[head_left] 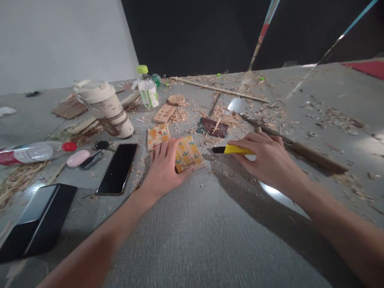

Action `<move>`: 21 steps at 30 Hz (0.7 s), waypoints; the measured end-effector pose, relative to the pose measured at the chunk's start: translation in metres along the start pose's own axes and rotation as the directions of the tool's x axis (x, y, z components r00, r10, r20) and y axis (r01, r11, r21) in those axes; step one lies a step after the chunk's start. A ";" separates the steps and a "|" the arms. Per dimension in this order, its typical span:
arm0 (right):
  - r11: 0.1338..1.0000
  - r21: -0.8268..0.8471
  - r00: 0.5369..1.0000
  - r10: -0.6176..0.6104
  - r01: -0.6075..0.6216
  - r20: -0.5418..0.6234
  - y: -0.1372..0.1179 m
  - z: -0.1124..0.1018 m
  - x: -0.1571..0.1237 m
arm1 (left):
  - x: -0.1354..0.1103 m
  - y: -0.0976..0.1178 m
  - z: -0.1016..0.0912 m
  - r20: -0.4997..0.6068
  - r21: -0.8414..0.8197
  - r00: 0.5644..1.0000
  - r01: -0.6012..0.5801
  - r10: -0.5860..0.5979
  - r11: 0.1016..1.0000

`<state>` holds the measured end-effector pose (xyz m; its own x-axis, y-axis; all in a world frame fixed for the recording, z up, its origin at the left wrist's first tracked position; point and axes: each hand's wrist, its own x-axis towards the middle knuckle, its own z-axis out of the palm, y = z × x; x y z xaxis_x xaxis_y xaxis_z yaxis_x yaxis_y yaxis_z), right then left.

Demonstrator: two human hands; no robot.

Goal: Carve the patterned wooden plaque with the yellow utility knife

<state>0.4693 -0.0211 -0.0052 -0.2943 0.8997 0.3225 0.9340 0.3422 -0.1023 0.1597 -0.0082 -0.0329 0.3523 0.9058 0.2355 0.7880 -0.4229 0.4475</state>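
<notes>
A black phone (117,168) lies on the grey surface (204,240), left of the hands. The left hand (164,164) lies flat on a yellow-patterned wooden tile (189,154), fingers spread, not curled around it. Just right of the tile, the right hand (267,160) has its fingers closed around a yellow utility knife (232,149), tip pointing at the tile.
</notes>
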 end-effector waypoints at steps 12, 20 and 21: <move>1.000 0.001 1.000 -0.021 0.021 0.000 -0.003 0.000 -0.001 | -0.002 -0.003 -0.006 0.033 -0.014 0.999 -0.021 0.022 1.000; 0.999 0.025 0.999 -0.039 0.039 -0.015 -0.005 -0.002 0.000 | -0.002 -0.003 -0.007 0.017 -0.026 0.999 -0.038 0.039 0.999; 0.996 0.078 0.999 -0.033 0.033 -0.001 -0.007 -0.005 0.001 | -0.002 -0.002 -0.007 0.022 -0.025 0.999 -0.034 0.035 0.999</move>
<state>0.4632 -0.0238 0.0004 -0.3244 0.8877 0.3267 0.9053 0.3915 -0.1649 0.1536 -0.0091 -0.0284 0.3903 0.8909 0.2322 0.7624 -0.4542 0.4609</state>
